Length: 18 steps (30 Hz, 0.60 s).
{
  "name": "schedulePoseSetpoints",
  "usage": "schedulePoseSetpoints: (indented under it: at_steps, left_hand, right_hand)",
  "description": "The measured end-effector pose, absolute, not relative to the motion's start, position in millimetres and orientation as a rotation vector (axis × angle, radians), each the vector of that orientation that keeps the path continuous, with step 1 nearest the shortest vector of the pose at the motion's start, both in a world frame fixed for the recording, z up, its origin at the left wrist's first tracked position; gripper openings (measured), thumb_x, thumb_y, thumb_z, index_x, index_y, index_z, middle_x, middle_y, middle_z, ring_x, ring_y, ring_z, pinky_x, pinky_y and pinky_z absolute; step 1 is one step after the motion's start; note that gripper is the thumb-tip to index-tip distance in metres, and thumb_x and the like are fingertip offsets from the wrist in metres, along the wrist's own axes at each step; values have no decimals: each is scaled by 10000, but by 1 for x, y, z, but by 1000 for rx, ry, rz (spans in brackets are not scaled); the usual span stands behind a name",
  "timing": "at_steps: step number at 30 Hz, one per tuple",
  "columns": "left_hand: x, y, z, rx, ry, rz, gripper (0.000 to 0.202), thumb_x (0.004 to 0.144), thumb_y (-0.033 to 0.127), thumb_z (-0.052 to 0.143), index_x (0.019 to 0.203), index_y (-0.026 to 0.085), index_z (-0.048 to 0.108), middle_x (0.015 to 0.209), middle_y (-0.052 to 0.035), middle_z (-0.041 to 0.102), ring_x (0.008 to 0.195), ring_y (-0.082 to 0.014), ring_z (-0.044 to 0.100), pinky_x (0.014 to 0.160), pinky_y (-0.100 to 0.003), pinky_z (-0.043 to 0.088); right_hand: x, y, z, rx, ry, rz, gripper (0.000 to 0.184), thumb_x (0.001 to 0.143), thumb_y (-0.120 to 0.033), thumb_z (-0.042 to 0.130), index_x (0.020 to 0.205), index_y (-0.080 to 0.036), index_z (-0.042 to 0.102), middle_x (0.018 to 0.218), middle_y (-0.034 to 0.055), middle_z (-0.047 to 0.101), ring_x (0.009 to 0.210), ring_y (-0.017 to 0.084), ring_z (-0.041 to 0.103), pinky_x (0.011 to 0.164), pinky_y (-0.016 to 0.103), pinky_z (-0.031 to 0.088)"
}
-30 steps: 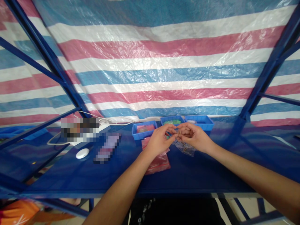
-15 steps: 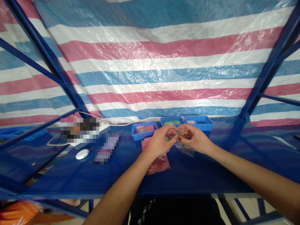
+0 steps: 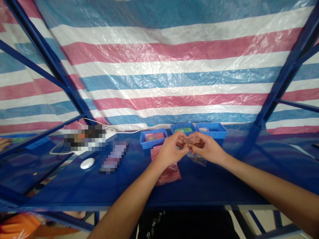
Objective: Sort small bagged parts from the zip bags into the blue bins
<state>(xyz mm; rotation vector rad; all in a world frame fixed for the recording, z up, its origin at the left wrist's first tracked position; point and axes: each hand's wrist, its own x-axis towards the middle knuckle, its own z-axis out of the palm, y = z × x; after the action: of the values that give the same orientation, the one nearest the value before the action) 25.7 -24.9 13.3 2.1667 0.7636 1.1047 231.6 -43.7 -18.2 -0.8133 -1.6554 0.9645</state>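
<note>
My left hand (image 3: 170, 149) and my right hand (image 3: 205, 146) meet above the blue table (image 3: 99, 186), fingers curled and pinched together on a small clear plastic bag (image 3: 196, 158) that hangs below them. What is inside the bag is too small to make out. A red-tinted plastic bag (image 3: 168, 172) lies flat on the table under my left wrist. Just behind my hands stand three small blue trays: the left tray (image 3: 152, 136) with pink contents, the middle tray (image 3: 183, 128) with green contents, the right tray (image 3: 213, 128).
A white round object (image 3: 87, 163) and a white power strip with cable (image 3: 109, 132) lie at the left. Blue metal frame bars (image 3: 50, 59) slant on both sides. A striped tarp (image 3: 169, 66) hangs behind. Another person's hand (image 3: 4, 142) shows at far left.
My hands have drawn slightly closer together and lower, fingers curling tighter on the clear bag. Another person's hand has appeared at the far left edge.
</note>
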Motion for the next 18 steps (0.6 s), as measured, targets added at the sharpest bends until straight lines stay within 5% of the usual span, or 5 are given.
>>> schedulePoseSetpoints:
  at_steps: [7,18]
  left_hand:
    - [25,-26,16,2161,773,1124,269,810,133,683,1054,202,593,851,14,669,742,-124,651,713,-242,554]
    - [23,-17,12,2112,763,1132,181,936,255,671,1100,183,649,973,-61,762,855,-171,736,763,-272,583]
  right_hand:
    - [232,-44,-15,-805,-1633,1006,204,917,-387,765,1007,-247,647,839,-6,701,716,158,675,715,311,558]
    - [233,-42,-6,-839,-1524,1020,297,842,-476,826,969,-235,708,853,7,747,659,168,685,646,321,573]
